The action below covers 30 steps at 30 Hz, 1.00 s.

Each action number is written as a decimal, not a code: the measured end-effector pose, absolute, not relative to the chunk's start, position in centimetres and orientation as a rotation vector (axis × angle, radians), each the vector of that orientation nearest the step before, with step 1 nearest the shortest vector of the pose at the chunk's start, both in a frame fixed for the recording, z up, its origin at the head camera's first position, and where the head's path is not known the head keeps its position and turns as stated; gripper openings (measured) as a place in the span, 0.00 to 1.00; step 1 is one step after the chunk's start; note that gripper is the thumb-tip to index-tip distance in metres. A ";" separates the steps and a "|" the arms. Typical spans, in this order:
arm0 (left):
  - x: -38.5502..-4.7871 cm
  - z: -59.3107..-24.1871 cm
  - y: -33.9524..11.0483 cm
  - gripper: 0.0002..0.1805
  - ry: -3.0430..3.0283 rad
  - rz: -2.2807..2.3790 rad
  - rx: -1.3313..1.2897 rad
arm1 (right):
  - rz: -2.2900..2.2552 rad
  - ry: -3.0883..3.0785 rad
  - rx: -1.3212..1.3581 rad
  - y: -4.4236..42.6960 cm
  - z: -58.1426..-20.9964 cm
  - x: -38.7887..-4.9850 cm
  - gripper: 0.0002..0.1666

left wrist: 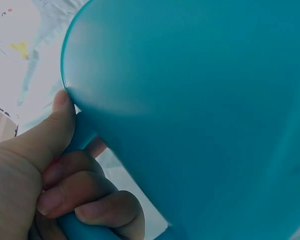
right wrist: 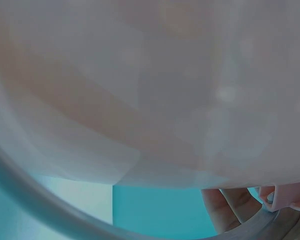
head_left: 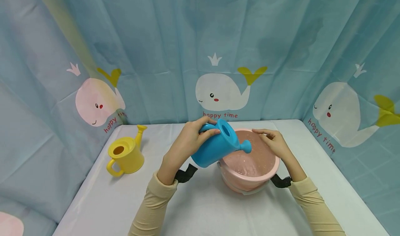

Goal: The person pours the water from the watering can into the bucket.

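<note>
A blue watering can [head_left: 215, 144] is held up by its handle in my left hand [head_left: 190, 138], tipped so that its spout points right over the pink bucket [head_left: 228, 178]. In the left wrist view my curled fingers [left wrist: 85, 187] wrap the handle, and the thumb presses near the can's rim. My right hand [head_left: 275, 142] holds the bucket's far right rim, with the thumb inside and fingers at the edge. The right wrist view shows mostly the bucket's outer wall [right wrist: 155, 100] and its handle [right wrist: 65, 222], with fingers at lower right. Droplets wet the bucket's inside.
A yellow watering can [head_left: 129, 159] stands on the left of the white table [head_left: 103, 201], its spout pointing to the back right. Behind and at both sides hangs a blue curtain [head_left: 165, 55] printed with whales. Black straps [head_left: 185, 173] hang at the wrists.
</note>
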<state>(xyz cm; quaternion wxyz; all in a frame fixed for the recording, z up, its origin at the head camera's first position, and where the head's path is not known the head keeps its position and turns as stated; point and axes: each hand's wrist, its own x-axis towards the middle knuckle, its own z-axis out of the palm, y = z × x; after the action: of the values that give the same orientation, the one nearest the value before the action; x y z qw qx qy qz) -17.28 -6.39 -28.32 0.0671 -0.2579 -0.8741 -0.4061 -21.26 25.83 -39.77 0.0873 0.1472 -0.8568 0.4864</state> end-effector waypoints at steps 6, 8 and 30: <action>-17.2 -28.2 -6.3 0.16 -2.640 -1.219 -0.789 | 1.437 -2.539 0.438 26.0 -40.2 -21.5 0.18; -17.2 -28.2 -6.3 0.15 -2.641 -1.220 -0.792 | 1.447 -2.539 0.432 26.0 -40.2 -21.5 0.18; -17.1 -28.0 -6.1 0.15 -2.651 -1.219 -0.819 | 1.433 -2.557 0.440 24.6 -37.6 -19.8 0.16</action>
<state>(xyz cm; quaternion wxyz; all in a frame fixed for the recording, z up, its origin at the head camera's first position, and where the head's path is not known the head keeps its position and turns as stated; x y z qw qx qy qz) -17.14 -6.08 -28.05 0.0556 -0.2699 -0.8733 -0.4016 -19.75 24.61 -37.55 0.0889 0.1478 -0.8593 0.4815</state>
